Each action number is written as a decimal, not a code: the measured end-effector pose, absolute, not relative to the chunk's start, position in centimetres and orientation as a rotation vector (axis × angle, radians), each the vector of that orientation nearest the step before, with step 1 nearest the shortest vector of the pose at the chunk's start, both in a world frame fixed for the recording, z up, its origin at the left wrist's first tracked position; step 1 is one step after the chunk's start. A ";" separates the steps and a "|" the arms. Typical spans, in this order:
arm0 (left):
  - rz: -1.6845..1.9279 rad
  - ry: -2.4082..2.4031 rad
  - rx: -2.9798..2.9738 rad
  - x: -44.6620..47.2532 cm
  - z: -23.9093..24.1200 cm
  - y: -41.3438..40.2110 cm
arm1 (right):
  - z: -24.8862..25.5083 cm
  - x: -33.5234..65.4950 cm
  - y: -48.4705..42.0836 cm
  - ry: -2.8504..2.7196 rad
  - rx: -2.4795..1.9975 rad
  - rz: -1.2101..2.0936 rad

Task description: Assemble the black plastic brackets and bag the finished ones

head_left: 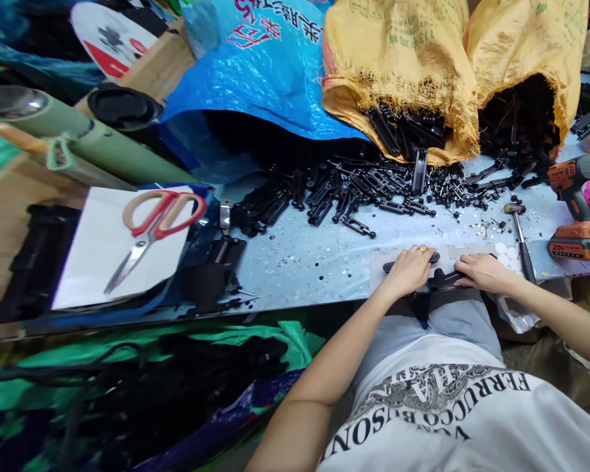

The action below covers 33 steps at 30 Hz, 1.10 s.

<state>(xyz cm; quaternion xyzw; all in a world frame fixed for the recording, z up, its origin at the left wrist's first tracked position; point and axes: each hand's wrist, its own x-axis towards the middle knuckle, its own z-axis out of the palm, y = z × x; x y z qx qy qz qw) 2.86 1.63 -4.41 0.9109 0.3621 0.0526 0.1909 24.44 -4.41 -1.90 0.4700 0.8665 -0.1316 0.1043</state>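
Note:
At the front edge of the table, my left hand closes over a black plastic bar whose rounded ends stick out on both sides. Just to its right, my right hand grips a black plastic part with a wider end towards my left hand. Under both hands lies a flat greyish sheet. Part of each piece is hidden by my fingers. Right of my right hand are several white round discs and a small hammer.
Black parts and screws spill from a blue bag and yellow sacks. A cordless drill stands at the right. Scissors lie on white paper at left, near green rolls.

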 end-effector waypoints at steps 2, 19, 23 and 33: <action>0.129 1.029 2.536 3.1 -4.0 1.6 | -2.3 24.1 -4.2 2.484 1.399 -0.367; 0.486 1.083 2.500 2.2 -5.7 0.9 | 0.7 22.4 -4.3 2.454 1.469 0.018; 0.570 1.028 2.524 1.8 -6.0 0.6 | 2.0 22.1 -3.7 2.473 1.425 -0.018; 0.459 0.912 2.645 3.1 -6.3 1.2 | -0.2 24.0 -4.1 2.496 1.424 -0.032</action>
